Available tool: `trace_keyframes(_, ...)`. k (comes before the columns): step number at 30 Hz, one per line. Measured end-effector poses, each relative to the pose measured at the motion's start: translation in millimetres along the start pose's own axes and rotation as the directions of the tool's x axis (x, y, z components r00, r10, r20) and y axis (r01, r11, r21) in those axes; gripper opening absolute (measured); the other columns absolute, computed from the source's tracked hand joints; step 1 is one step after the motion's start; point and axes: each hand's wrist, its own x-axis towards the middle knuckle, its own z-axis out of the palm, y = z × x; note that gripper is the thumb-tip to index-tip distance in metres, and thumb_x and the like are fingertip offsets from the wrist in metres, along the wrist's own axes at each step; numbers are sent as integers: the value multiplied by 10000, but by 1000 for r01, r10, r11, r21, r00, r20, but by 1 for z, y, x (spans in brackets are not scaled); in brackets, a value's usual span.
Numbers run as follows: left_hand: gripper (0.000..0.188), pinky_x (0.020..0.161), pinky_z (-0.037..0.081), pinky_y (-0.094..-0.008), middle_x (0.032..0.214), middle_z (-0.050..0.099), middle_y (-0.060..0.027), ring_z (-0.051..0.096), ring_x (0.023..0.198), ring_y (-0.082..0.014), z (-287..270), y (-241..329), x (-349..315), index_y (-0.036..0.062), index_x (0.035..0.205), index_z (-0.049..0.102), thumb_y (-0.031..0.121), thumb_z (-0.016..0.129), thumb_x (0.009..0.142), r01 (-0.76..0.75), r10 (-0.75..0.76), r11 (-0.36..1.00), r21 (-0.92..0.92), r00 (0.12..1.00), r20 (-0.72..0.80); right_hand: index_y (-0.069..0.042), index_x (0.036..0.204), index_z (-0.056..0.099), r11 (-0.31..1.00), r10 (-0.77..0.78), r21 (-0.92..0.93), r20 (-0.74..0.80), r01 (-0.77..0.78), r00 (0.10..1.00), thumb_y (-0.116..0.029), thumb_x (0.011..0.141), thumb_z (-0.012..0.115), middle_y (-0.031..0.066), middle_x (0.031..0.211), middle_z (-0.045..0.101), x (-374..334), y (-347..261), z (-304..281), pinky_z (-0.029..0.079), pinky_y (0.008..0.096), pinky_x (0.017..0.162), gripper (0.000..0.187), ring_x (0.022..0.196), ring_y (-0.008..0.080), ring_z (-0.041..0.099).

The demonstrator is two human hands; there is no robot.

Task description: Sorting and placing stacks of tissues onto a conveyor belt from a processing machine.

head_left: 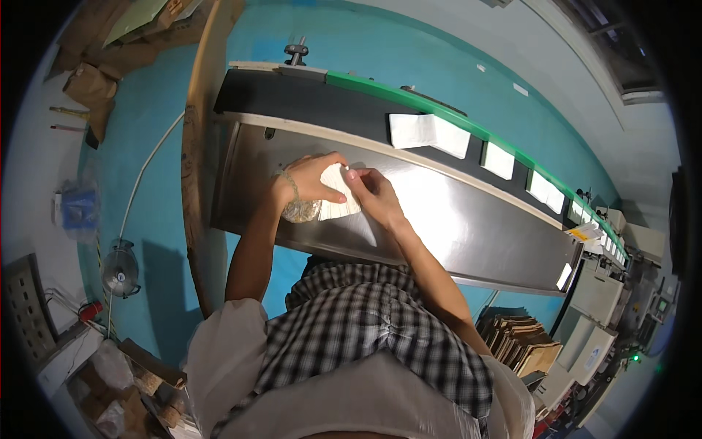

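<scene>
My left hand (313,177), with a beaded bracelet at its wrist, is closed around a fanned stack of white paper slips (338,196). The stack stands tilted over the metal tray table (453,212), its lower edge spread out in thin layers. At the upper right corner of the stack, the thumb and fingers of my right hand (374,194) pinch the paper. Beside the stack, under my left wrist, lies a clear, shiny rounded thing (300,211), partly hidden; its kind I cannot make out.
Beyond the table runs a dark conveyor belt (322,102) with a green rail (387,94). Folded white papers (430,134) lie along it. A wooden board (199,146) rises at the left end. Machines (596,293) and stacked cardboard (515,340) stand at the right.
</scene>
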Motion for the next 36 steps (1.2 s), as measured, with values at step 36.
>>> trace_keyframes(36,812,1038,444,-380,1323,603,-188,553,1262,-324,-29,-55,-22,93,1392,517,447,834,733,73,-71,997,24,995,-76,-9,1051,613,960,159,230,35,-163,987,-433,925,692,65,862,643,42,19,43,480,278,657,450,731,126,580)
